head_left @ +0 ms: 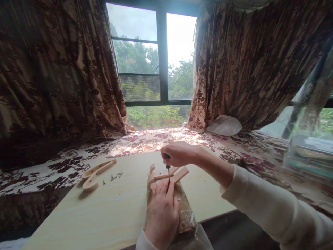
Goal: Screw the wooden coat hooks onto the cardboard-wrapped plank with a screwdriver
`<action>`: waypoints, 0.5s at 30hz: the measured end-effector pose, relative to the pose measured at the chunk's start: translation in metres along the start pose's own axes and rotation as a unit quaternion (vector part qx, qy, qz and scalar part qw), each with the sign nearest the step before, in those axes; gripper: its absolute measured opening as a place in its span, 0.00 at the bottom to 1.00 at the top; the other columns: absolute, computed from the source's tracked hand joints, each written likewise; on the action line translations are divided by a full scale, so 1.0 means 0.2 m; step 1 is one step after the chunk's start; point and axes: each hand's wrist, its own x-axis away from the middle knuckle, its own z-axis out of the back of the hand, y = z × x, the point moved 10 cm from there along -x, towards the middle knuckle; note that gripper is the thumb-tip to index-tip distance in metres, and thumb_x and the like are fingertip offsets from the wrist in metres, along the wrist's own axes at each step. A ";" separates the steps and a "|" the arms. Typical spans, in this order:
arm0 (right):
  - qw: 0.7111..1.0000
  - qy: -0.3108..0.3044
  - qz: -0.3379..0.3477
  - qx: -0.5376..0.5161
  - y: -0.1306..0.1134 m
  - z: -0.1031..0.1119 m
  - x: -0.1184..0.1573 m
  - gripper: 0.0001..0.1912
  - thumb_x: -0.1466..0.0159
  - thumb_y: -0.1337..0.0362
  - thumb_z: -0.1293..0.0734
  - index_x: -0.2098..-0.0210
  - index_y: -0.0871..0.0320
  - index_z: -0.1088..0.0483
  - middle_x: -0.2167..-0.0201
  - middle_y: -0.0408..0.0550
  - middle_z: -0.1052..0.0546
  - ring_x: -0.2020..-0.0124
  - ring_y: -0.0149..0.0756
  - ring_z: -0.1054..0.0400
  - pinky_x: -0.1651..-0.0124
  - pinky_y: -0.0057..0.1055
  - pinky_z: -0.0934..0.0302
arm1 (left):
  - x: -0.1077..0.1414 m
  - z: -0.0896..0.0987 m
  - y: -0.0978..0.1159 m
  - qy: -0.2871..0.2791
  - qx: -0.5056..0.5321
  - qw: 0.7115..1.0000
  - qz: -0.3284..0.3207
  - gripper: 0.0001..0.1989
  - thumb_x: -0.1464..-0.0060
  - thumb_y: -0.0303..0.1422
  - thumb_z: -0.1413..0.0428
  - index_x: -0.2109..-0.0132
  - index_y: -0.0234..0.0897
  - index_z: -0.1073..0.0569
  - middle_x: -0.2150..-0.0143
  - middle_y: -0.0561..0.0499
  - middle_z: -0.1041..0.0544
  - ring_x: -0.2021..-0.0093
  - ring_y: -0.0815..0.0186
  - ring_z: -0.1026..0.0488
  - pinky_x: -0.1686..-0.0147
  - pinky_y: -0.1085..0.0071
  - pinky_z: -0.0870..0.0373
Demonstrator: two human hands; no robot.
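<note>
My right hand [179,153] is closed round the dark handle of a screwdriver [168,167], which points straight down. The screwdriver's tip meets a small assembly of light wooden pieces [161,176], right by my left fingertips. My left hand [162,211] presses on the near part of this assembly, its fingers stretched forward and hiding some of the wood and the tip's contact point. Beneath the assembly lies a board wrapped in clear plastic [185,217]. Two curved wooden pieces with holes [97,175] rest on the left, beside several small dark screws [113,177].
A pale wooden tabletop [104,215] stands against a flowered cloth surface [145,139]. Patterned curtains [221,69] hang on both sides of a window [161,55]. A white bag [225,125] lies back right, and a clear plastic box [308,156] sits at the far right.
</note>
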 end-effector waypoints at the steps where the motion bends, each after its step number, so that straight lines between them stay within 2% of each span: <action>1: 1.000 0.002 -0.001 0.002 0.00 0.00 0.00 0.15 0.34 0.59 0.37 0.51 0.59 0.32 0.53 0.50 0.28 0.57 0.38 0.30 0.56 0.41 0.33 | 0.00 0.00 0.00 -0.001 0.001 1.000 -0.002 0.24 0.45 0.25 0.56 0.41 0.31 0.35 0.43 0.40 0.32 0.41 0.52 0.38 0.40 0.48 0.41; 7: 0.999 0.006 -0.037 0.020 0.03 -0.01 0.00 0.15 0.34 0.58 0.37 0.52 0.60 0.32 0.54 0.50 0.27 0.58 0.37 0.30 0.57 0.41 0.33 | 0.00 0.01 0.01 0.000 -0.013 1.000 0.004 0.23 0.46 0.25 0.56 0.43 0.29 0.34 0.43 0.38 0.32 0.42 0.51 0.37 0.41 0.47 0.41; 12: 1.000 0.014 0.012 0.010 0.00 0.00 0.01 0.12 0.34 0.59 0.37 0.55 0.60 0.30 0.59 0.48 0.26 0.61 0.35 0.30 0.59 0.38 0.33 | 0.00 0.01 0.01 0.003 -0.022 1.000 -0.003 0.23 0.45 0.25 0.55 0.43 0.29 0.33 0.44 0.39 0.31 0.42 0.52 0.37 0.42 0.48 0.40; 15: 1.000 0.025 0.009 0.013 0.01 0.00 0.00 0.12 0.34 0.59 0.38 0.57 0.60 0.30 0.62 0.47 0.25 0.62 0.35 0.30 0.60 0.38 0.33 | 0.00 0.00 0.01 0.009 -0.026 1.000 -0.005 0.22 0.45 0.26 0.55 0.43 0.29 0.33 0.43 0.38 0.32 0.42 0.51 0.37 0.42 0.48 0.40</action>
